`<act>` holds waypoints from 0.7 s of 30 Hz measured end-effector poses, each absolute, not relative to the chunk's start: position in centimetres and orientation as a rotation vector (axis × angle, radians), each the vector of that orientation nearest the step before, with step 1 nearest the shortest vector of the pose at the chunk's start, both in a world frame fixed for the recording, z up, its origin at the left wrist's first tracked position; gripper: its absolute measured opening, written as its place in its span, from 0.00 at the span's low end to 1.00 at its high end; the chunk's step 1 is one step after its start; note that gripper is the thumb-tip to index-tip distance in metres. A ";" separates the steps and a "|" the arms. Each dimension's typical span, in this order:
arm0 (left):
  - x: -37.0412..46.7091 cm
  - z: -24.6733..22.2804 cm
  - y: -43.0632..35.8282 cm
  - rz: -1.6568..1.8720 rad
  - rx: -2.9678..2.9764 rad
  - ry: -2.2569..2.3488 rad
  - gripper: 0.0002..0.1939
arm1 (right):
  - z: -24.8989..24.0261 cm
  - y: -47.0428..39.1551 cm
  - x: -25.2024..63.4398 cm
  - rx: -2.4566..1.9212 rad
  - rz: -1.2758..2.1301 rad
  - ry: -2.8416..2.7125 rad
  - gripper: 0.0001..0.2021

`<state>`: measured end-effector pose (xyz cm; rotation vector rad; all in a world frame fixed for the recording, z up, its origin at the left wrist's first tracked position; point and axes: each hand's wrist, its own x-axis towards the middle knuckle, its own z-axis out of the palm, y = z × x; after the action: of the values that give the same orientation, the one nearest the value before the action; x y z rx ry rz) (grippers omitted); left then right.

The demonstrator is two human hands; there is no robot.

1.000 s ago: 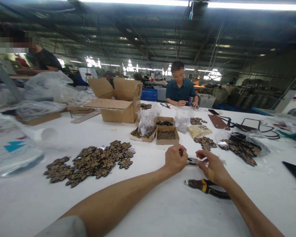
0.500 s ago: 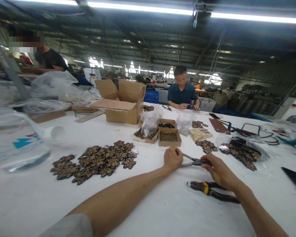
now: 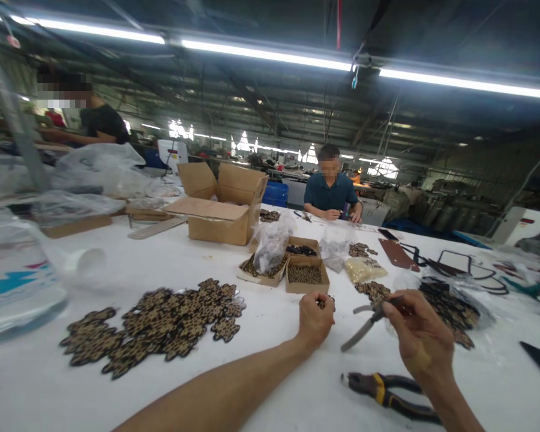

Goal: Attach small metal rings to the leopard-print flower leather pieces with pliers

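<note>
Here's the left hand (image 3: 315,323), fingers curled tight, a small spotted piece (image 3: 320,303) peeking out, just in front of the box of small beads (image 3: 305,275). The right hand (image 3: 425,330) is closed around the grey-handled pliers (image 3: 363,332), handles splayed leftward! Yellow-banded pliers (image 3: 379,389) lie below on the table (image 3: 297,411); spotted patches (image 3: 175,318) heap up left.

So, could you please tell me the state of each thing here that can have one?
Left hand: closed on a patterned piece
Right hand: closed on grey-handled pliers, handles spread
Black-and-yellow pliers: lying on the table, handles apart
Large cardboard box: open, flaps spread
Front small carton: open-topped, holding small pieces
Ceiling lights: lit
</note>
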<state>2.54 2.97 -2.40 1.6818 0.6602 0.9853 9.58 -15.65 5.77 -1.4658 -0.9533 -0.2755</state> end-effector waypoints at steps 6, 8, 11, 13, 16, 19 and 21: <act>2.6 -3.0 3.1 0.956 1.646 0.678 0.06 | 4.1 -15.2 12.2 -1.573 -0.407 -0.916 0.09; 2.6 -2.6 2.6 0.928 1.662 0.655 0.06 | 2.9 -14.4 12.8 -1.604 -0.398 -0.898 0.10; 2.5 -1.5 2.1 0.906 1.697 0.604 0.07 | 0.9 -13.3 12.9 -1.606 -0.238 -0.887 0.14; 2.3 -0.4 2.2 0.918 1.715 0.552 0.08 | -0.1 -12.7 12.8 -1.616 -0.194 -0.868 0.19; 2.1 1.1 2.6 0.954 1.739 0.470 0.09 | -1.2 -12.3 12.5 -1.752 -0.218 -0.803 0.25; 2.0 2.1 2.8 0.962 1.750 0.419 0.11 | -1.8 -11.8 12.3 -1.875 -0.208 -0.780 0.27; 2.0 2.4 2.8 0.951 1.750 0.397 0.11 | -1.9 -11.3 12.2 -1.872 -0.205 -0.792 0.26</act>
<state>2.04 2.76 2.36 1.7497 0.3970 0.9509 12.21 -11.32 -1.93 -1.8723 -0.7915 -0.2051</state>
